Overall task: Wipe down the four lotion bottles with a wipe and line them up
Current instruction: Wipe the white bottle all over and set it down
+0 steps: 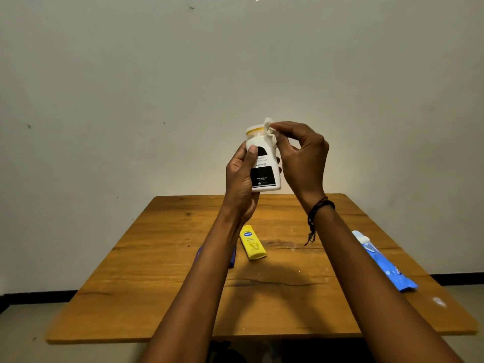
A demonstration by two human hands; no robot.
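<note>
Yellow bottle (252,243), blue packet (385,263), purple item (199,252) half-hidden

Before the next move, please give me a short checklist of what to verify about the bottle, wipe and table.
1. Left hand grips white bottle: ok.
2. Right hand pinches wipe at the cap: ok.
3. Whole bottle wiped: cannot tell.
4. Yellow bottle lined up: not ok, it lies askew on the table.
5. All four bottles visible: cannot tell, left forearm hides part of the table.
</note>
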